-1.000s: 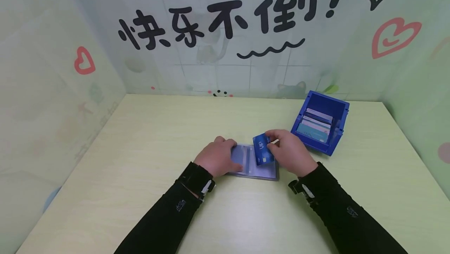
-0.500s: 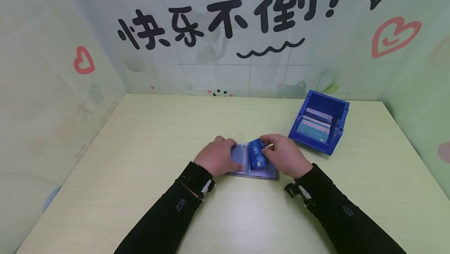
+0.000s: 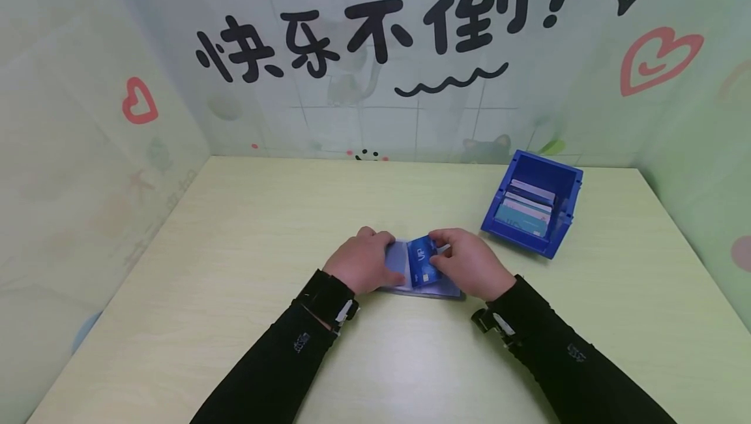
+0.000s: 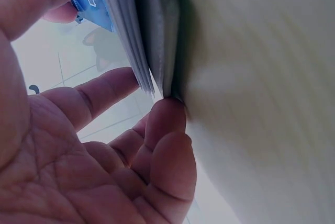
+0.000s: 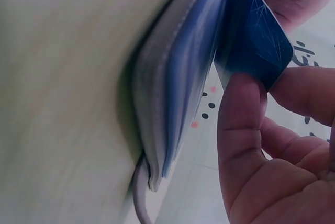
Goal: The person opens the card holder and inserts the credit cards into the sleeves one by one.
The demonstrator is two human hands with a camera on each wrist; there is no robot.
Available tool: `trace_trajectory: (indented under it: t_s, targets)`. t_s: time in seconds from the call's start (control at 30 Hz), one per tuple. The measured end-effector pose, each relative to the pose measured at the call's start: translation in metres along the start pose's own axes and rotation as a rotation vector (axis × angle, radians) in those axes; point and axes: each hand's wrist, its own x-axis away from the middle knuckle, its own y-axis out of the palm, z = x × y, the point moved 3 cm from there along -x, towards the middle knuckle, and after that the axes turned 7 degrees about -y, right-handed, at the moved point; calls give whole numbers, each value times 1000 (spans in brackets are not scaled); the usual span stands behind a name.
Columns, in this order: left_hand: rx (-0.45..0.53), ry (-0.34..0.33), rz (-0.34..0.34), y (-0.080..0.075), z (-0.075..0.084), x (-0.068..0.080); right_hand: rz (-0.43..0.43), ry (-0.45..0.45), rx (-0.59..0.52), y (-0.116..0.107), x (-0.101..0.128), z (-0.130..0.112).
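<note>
Currently the right hand (image 3: 469, 266) is pinching a blue card (image 3: 424, 266) over the card holder (image 3: 403, 261), not yet pocketed; the left hand (image 3: 360, 261), fingers relaxed, is pressing its pages; more cards are waiting in the blue bin (image 3: 554, 173).

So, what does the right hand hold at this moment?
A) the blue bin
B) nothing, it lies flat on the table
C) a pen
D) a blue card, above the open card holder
D: the right hand pinches the blue card over the card holder, away from the blue bin.
</note>
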Motion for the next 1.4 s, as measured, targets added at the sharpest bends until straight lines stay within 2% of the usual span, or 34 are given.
trace_trajectory:
  t_s: [0.57,0.9,1.4]
  targets:
    - [-9,10,-3,0,0,0,12,64,80,1,1,-5]
    - [-23,18,-4,-1,-1,-1,-14,37,104,6,1,-6]
    - [-20,19,-16,0,0,0,0,3,130,7,3,-6]
